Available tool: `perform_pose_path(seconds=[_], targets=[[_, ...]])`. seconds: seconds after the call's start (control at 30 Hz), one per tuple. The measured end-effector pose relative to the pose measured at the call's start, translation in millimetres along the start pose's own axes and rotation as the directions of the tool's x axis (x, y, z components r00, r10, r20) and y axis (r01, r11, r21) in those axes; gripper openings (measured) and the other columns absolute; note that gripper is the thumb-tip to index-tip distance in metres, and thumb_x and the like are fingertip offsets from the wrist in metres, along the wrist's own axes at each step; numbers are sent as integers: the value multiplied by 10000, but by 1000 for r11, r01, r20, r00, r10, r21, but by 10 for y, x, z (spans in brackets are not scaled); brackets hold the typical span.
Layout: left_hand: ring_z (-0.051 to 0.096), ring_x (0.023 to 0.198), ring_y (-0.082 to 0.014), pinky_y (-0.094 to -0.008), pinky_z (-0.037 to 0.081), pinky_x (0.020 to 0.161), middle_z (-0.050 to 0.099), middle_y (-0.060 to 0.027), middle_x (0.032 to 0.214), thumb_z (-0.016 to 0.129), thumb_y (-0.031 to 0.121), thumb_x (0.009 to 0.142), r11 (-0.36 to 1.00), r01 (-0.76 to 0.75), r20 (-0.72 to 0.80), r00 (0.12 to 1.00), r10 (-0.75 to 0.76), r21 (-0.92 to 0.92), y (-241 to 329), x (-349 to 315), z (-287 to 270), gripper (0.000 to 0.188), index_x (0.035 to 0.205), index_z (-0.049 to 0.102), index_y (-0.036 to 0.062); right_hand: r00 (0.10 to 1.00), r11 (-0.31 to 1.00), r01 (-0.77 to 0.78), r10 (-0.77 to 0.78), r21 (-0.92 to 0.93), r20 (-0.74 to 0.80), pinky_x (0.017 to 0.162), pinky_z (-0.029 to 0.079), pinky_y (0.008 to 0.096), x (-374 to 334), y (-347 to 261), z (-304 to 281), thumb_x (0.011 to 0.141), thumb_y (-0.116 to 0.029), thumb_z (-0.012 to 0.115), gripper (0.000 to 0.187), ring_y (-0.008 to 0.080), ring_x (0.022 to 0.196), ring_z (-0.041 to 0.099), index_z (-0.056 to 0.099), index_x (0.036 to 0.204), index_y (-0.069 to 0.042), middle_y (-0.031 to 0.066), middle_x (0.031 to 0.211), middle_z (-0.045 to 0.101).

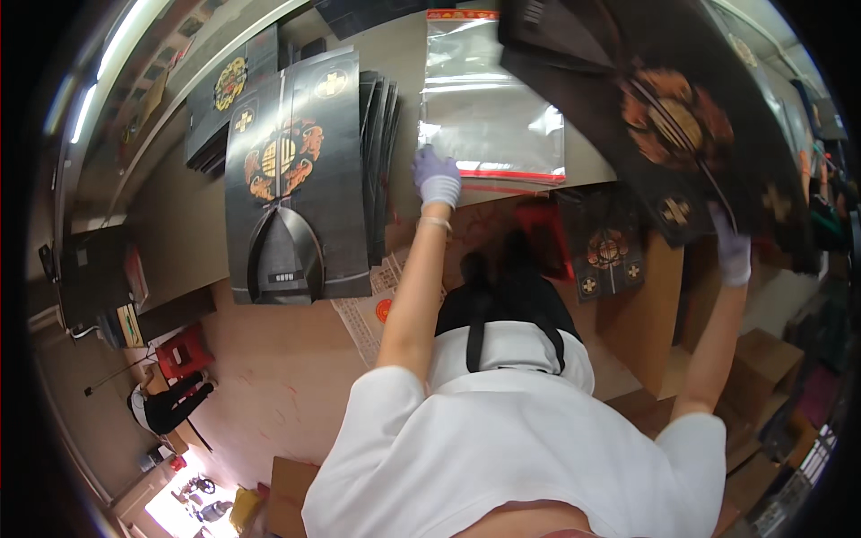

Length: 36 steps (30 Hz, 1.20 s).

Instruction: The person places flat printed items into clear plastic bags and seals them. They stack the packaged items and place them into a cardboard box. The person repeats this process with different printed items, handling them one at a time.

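Observation:
My left hand [437, 176], in a pale purple and white glove, has its fingers closed at the near left corner of a clear plastic bag [493, 134] with a red strip along its near edge. This bag lies flat on a stack of the same kind. Off to the right, my right hand [734, 253], gloved alike, grips the lower edge of a black carrier bag [587, 99] with an orange and gold emblem. The carrier bag is raised and tilted, covering the right part of the table. Some of the right fingers are hidden behind it.
Left of the plastic bags stands a pile of black carrier bags [345, 99], with another pile [204, 134] behind. Below the table edge are another black bag [601, 260], a red stool [543, 233] and cardboard boxes [762, 359]. A person [161, 408] sits far left.

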State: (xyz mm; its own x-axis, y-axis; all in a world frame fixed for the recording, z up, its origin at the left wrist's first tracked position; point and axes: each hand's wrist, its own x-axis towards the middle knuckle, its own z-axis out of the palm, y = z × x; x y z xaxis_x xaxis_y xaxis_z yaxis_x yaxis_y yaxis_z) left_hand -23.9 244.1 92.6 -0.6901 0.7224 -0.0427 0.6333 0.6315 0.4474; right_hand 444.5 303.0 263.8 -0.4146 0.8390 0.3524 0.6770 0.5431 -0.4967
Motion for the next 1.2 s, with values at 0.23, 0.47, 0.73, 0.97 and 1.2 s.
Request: perform_pose_path(seconds=[0.23, 0.47, 0.73, 0.97, 1.2], targets=[[493, 1062, -351, -395, 438, 910, 434, -185, 1165, 599, 181, 735, 962, 271, 190, 943, -273, 34, 281, 363, 366, 441, 1125, 485, 10, 775, 803, -587, 594, 103, -214, 865, 398, 321, -1817, -43, -50, 837, -118, 597, 295, 199, 947, 527, 549, 1075, 49, 113, 1092, 569], [496, 1047, -314, -379, 426, 894, 515, -142, 1098, 689, 196, 667, 943, 27, 108, 992, -66, 332, 523, 70, 257, 425, 1058, 555, 97, 712, 746, -625, 666, 231, -224, 833, 407, 312, -2091, -354, 357, 834, -137, 611, 303, 194, 907, 519, 544, 1068, 43, 99, 1062, 571], [549, 869, -280, -364, 465, 778, 576, -106, 884, 625, 137, 709, 609, -773, 388, 515, 764, -174, 469, 92, 806, 107, 812, 639, 112, 747, 784, -588, 620, 196, -240, 841, 413, 326, -2222, -532, 376, 826, -102, 603, 300, 213, 940, 542, 537, 1078, 47, 122, 1098, 572], [621, 676, -223, -298, 484, 685, 650, -129, 754, 573, 202, 765, 840, -295, 505, 692, 516, -455, 444, 363, 972, 195, 848, 667, 53, 669, 689, -707, 724, 158, -168, 830, 418, 336, -2520, -941, 382, 827, -148, 600, 318, 232, 910, 558, 546, 1079, 37, 114, 1063, 589], [624, 653, -161, -288, 490, 667, 664, -95, 720, 647, 246, 706, 898, -64, 624, 698, 351, -435, 654, 421, 896, 233, 808, 686, 41, 817, 816, -575, 568, -62, -102, 782, 445, 327, -2253, -1339, 1134, 859, -159, 560, 264, 269, 873, 586, 559, 1080, -14, 146, 981, 617]])
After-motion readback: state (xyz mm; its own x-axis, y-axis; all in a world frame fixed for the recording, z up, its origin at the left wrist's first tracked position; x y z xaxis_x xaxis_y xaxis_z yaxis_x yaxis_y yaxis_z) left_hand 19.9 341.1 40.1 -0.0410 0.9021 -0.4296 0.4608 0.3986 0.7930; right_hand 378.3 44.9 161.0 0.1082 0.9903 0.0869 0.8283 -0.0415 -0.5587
